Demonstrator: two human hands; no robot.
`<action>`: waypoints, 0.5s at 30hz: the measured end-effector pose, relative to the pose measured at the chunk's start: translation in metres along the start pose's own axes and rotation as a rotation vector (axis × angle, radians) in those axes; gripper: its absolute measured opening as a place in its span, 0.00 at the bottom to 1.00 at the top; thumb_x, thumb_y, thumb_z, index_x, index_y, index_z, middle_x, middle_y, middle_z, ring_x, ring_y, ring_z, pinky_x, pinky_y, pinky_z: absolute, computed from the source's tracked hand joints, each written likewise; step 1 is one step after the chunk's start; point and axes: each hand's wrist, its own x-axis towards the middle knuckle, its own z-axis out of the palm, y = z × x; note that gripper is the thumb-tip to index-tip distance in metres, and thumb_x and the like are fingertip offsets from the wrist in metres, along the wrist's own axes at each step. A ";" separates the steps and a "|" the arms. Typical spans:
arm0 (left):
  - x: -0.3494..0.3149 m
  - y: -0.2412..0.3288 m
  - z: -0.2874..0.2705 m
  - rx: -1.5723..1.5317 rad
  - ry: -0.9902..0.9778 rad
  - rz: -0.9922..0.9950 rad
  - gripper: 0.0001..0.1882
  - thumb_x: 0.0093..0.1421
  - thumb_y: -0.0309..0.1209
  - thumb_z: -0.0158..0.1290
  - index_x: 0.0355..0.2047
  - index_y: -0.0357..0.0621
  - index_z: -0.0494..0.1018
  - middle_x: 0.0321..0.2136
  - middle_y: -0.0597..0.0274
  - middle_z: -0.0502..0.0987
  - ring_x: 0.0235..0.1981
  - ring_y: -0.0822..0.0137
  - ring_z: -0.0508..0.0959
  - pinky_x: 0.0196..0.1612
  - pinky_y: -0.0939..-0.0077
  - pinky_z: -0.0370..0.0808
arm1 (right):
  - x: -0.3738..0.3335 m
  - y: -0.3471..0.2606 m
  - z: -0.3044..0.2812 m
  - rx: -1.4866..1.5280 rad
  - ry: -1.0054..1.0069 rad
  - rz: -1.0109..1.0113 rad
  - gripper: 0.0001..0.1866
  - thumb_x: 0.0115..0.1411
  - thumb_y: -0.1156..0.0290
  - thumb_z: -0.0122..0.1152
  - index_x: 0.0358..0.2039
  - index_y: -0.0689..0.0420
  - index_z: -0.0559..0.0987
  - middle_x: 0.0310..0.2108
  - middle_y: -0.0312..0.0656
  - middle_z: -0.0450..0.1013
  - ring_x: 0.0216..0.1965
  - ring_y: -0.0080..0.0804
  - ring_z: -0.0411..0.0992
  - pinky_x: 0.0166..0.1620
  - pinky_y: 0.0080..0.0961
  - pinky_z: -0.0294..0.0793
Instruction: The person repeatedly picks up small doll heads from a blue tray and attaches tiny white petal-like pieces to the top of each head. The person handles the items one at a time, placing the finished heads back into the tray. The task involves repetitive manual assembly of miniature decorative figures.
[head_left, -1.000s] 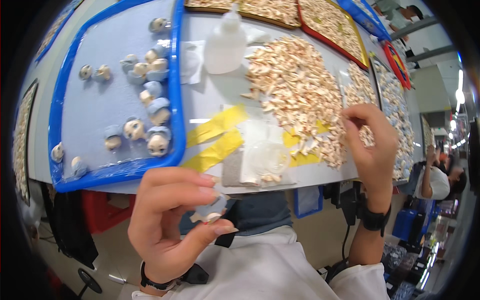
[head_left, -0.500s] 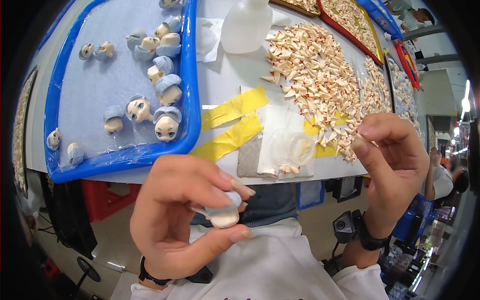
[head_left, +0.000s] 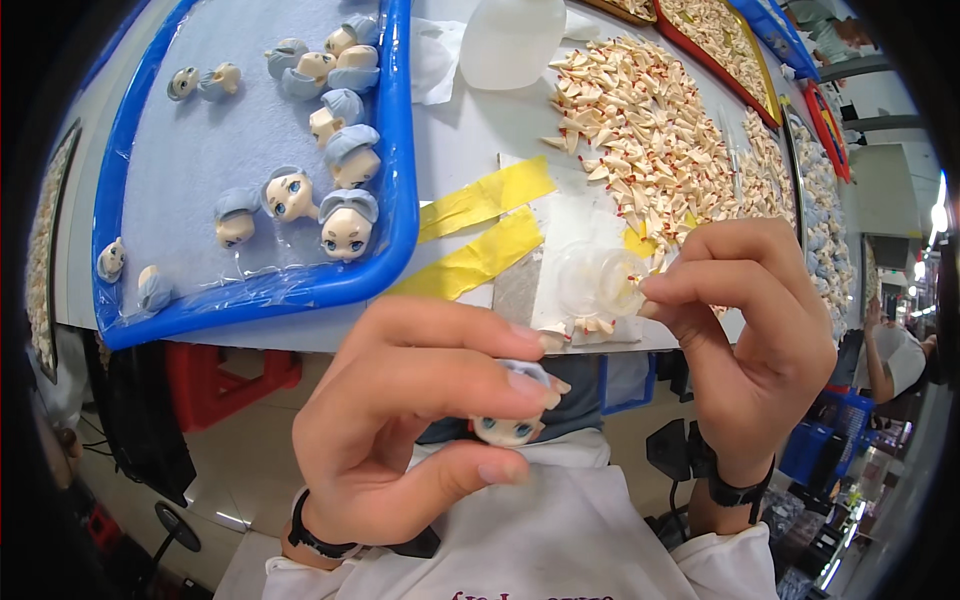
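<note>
My left hand (head_left: 420, 420) grips a small doll head (head_left: 510, 428) with pale blue hair, held below the table edge over my lap. My right hand (head_left: 750, 330) pinches a tiny cream cone-shaped piece (head_left: 648, 290) between thumb and forefinger, right beside a small clear round dish (head_left: 592, 280) on the table edge. A big heap of the same cream pieces with red tips (head_left: 650, 140) lies on the white table behind my right hand.
A blue tray (head_left: 395, 200) at the left holds several finished doll heads (head_left: 348, 225). Two yellow tape strips (head_left: 480, 225) lie on the table. A white plastic bottle (head_left: 510, 40) stands at the back. More trays of parts line the far right.
My right hand has drawn in from the heap to the clear dish with a piece pinched. My left hand has turned the doll head so its face shows.
</note>
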 end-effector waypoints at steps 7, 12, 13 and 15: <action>-0.001 -0.003 0.011 -0.145 0.090 -0.038 0.22 0.49 0.39 0.61 0.37 0.41 0.65 0.37 0.51 0.66 0.30 0.63 0.76 0.29 0.81 0.76 | -0.004 0.003 0.002 0.276 0.082 -0.012 0.09 0.41 0.86 0.59 0.25 0.63 0.73 0.28 0.42 0.66 0.28 0.25 0.64 0.31 0.17 0.63; 0.000 0.009 0.032 -0.334 0.282 -0.162 0.25 0.47 0.41 0.62 0.37 0.39 0.64 0.35 0.53 0.68 0.28 0.66 0.75 0.28 0.81 0.75 | -0.020 -0.013 0.008 0.666 0.046 0.040 0.12 0.45 0.75 0.66 0.26 0.59 0.70 0.28 0.42 0.65 0.27 0.22 0.63 0.31 0.13 0.62; 0.000 0.008 0.033 -0.333 0.301 -0.155 0.25 0.47 0.41 0.62 0.37 0.39 0.64 0.34 0.53 0.68 0.28 0.67 0.75 0.28 0.81 0.74 | -0.023 -0.016 0.009 0.707 0.028 0.054 0.13 0.45 0.73 0.67 0.26 0.58 0.70 0.27 0.42 0.65 0.27 0.21 0.63 0.30 0.12 0.62; -0.001 0.006 0.036 -0.265 0.339 -0.137 0.26 0.46 0.42 0.63 0.37 0.38 0.64 0.33 0.55 0.69 0.27 0.69 0.74 0.30 0.81 0.74 | -0.027 -0.018 0.015 0.704 0.053 0.032 0.12 0.45 0.74 0.67 0.27 0.58 0.71 0.28 0.43 0.65 0.26 0.21 0.63 0.29 0.12 0.62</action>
